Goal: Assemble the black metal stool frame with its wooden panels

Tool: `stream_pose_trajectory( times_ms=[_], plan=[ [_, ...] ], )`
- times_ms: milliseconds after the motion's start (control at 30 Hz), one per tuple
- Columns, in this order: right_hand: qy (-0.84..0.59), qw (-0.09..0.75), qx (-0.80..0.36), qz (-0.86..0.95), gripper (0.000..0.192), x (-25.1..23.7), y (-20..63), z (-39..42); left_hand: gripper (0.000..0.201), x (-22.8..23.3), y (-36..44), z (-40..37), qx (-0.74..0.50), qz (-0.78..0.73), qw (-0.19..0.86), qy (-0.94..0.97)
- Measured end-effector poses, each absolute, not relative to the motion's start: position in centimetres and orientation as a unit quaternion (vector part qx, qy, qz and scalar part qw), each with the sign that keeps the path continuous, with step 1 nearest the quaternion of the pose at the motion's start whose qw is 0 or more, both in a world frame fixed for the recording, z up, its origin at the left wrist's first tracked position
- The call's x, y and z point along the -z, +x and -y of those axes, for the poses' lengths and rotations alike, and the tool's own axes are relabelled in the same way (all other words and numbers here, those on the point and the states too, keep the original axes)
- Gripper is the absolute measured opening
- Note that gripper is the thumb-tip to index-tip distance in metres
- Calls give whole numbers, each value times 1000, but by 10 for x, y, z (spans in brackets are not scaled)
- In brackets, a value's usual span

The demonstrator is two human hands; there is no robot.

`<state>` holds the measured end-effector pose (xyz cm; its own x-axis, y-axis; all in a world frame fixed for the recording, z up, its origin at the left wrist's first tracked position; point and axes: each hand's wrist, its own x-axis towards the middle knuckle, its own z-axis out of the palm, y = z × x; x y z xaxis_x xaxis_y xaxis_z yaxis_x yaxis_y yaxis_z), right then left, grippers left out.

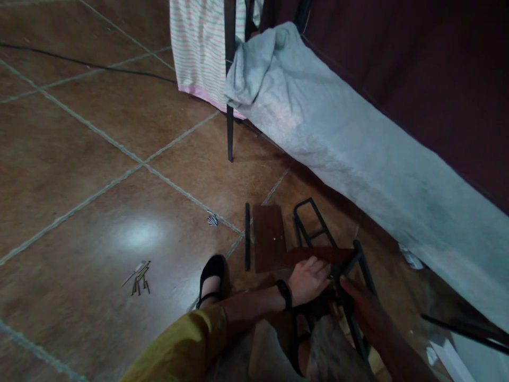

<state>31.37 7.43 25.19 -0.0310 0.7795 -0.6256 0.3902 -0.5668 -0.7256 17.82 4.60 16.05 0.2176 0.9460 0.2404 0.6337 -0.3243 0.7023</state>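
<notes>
On the tiled floor beside the cot edge, left hand (310, 278) and right hand (363, 310) both grip a black metal frame (360, 254) against a brown board (318, 255): stiff, light-looking, best held by its bars.

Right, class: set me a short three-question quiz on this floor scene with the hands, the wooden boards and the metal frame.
1. True or false: the left hand rests on a wooden board.
2. What does the right hand touch? A) black metal frame B) striped cloth C) loose screws
3. What lies flat on the floor between the black rod and the frame?

Key: 1 true; 2 A; 3 a second wooden board.
</notes>
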Motion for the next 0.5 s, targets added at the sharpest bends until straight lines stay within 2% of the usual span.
stream_pose_trajectory(
  times_ms=[100, 200, 400, 500],
  plan=[
    [-661, 151, -624, 389, 37, -250, 327, -73, 41, -162, 183, -47, -323, -527, 242, 748],
    [-657, 163, -627, 386, 31, -242, 339, -73, 44, -159, 183, -48, -316, -518, 258, 751],
    [-629, 182, -646, 392, 37, -236, 343, -73, 50, -141, 179, -50, -280, -537, 293, 740],
    [-618, 205, -644, 402, 37, -243, 343, -76, 49, -135, 180, -56, -300, -544, 298, 725]
  ],
)
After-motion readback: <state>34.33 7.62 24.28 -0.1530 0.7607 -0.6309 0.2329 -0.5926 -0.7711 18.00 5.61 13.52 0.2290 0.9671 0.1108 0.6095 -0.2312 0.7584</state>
